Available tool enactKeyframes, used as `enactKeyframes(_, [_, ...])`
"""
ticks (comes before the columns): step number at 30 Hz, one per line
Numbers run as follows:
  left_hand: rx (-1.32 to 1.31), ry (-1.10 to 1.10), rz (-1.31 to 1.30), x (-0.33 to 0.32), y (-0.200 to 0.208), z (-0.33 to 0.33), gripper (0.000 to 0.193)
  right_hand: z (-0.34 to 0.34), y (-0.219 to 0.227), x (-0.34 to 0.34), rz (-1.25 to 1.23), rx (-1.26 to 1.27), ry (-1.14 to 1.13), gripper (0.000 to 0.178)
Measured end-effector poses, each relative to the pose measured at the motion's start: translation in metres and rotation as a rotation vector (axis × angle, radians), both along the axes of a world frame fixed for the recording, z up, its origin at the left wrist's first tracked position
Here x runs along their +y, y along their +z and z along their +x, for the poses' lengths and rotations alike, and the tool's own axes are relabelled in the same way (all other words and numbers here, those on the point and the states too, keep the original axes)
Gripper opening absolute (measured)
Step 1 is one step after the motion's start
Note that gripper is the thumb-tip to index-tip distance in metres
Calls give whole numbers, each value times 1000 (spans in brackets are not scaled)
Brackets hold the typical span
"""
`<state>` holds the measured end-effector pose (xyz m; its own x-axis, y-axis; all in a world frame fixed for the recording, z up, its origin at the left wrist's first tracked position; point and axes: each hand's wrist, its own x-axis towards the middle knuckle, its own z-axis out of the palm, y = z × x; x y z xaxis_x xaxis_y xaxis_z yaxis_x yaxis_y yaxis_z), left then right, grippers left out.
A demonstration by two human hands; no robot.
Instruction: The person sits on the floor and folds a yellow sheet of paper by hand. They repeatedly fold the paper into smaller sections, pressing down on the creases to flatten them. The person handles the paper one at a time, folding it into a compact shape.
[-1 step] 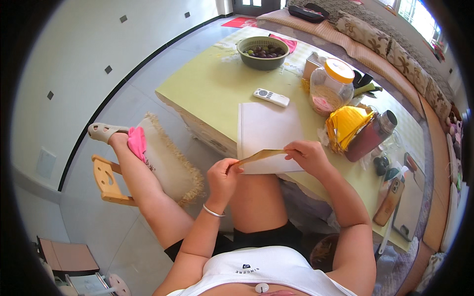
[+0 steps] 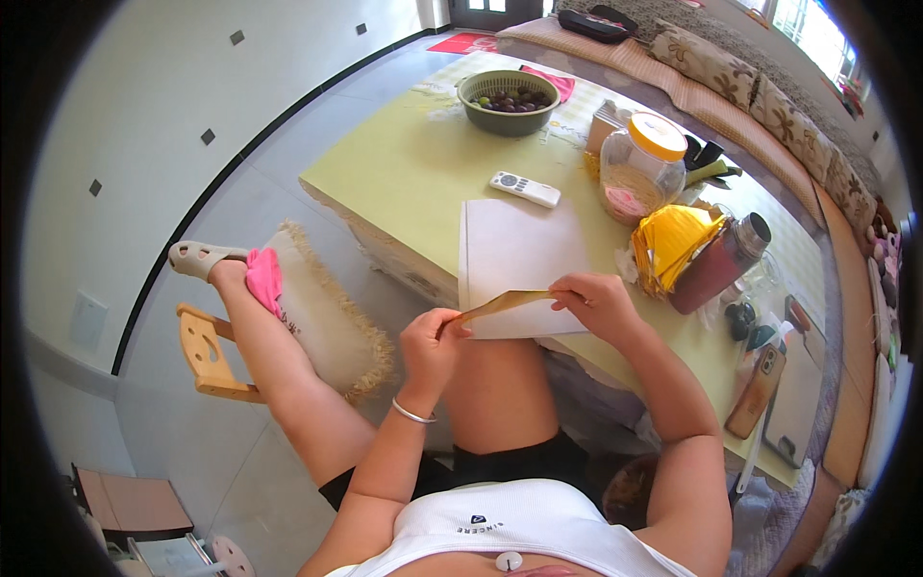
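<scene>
A thin folded piece of gold-yellow paper (image 2: 508, 302) is stretched between my two hands, seen nearly edge-on. My left hand (image 2: 429, 348), with a silver bangle on its wrist, pinches the left end. At the other end, my right hand (image 2: 598, 300) grips the paper between thumb and fingers. Below and behind it, white paper sheets (image 2: 524, 245) lie at the table's near edge, partly overhanging my thigh. To the right of my right hand is a bundle of folded yellow paper (image 2: 673, 245), leaning against a dark red thermos flask (image 2: 719, 264).
On the yellow-green table (image 2: 385, 163) are a white remote control (image 2: 524, 188), a green colander (image 2: 510, 117) with grapes, a clear jar (image 2: 642, 173) with an orange lid, and a phone (image 2: 756, 392). A wooden stool (image 2: 216, 354) and a fringed cushion (image 2: 332, 317) stand left.
The whole view has shifted very slightly. Both hands keep their hold on the gold-yellow paper, with no clear movement.
</scene>
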<state>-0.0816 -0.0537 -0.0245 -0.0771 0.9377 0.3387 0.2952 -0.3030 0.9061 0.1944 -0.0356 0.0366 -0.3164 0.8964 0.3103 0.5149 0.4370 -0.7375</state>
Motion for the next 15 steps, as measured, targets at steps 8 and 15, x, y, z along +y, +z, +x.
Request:
enactKeyframes(8, [-56, -8, -5, 1, -6, -1, 6, 1, -2, 4, 59, -32, 18, 7])
enactKeyframes(15, [41, -23, 18, -2, 4, 1, 9, 0, 0, 0, 187, -71, 37, 5])
